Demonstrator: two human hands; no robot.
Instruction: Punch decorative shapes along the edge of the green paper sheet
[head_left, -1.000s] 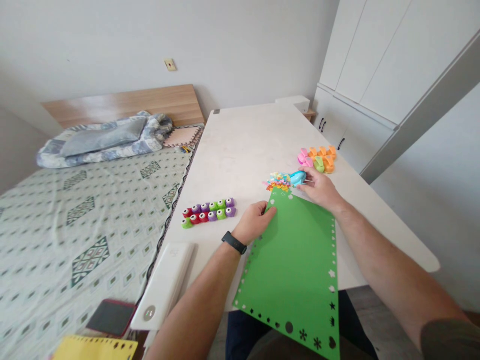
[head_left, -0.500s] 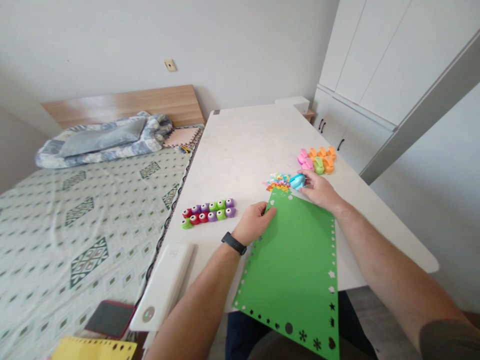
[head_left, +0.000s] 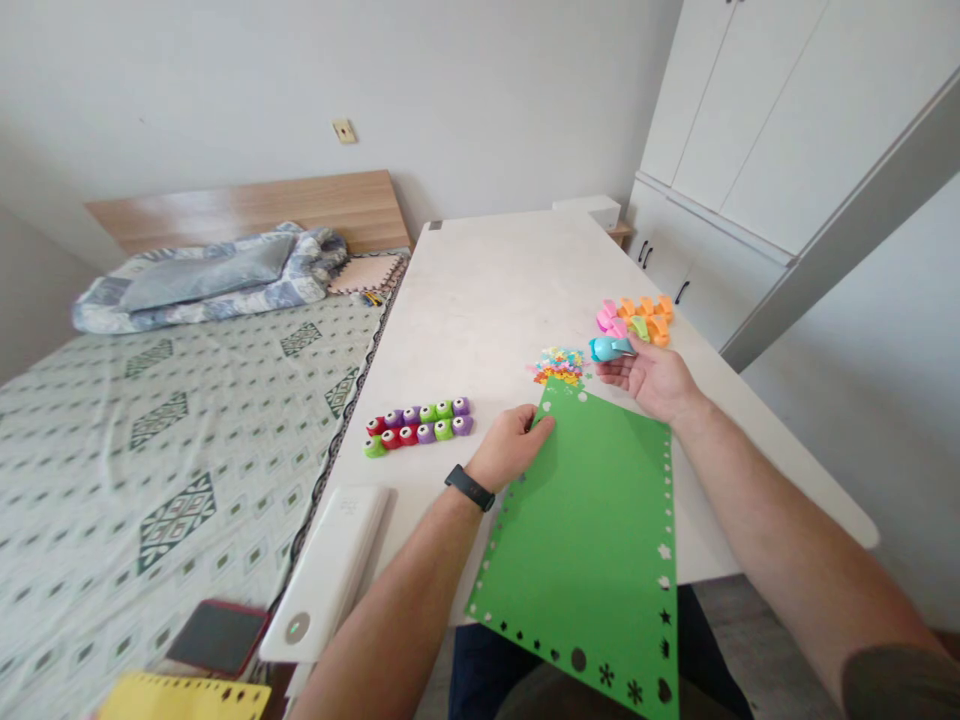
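A green paper sheet (head_left: 592,520) with punched shapes along its edges lies on the white table (head_left: 480,300) and hangs over the near edge. My left hand (head_left: 510,445), with a black wristband, pinches the sheet's far left edge. My right hand (head_left: 651,378) is turned palm up beyond the sheet's far corner and holds a small blue paper punch (head_left: 609,348) at its fingertips. A pile of colourful paper cut-outs (head_left: 559,364) lies just left of the punch.
Orange, pink and green punches (head_left: 637,318) are grouped behind my right hand. Two rows of small red, purple and green punches (head_left: 418,424) lie to the left. A white power bank (head_left: 326,575) sits at the table's near left. A phone (head_left: 217,637) and yellow paper (head_left: 187,698) lie on the bed (head_left: 150,420).
My right hand has lifted the blue punch off the sheet's far corner, moved it slightly right and turned palm up. The left hand and the sheet have stayed in place.
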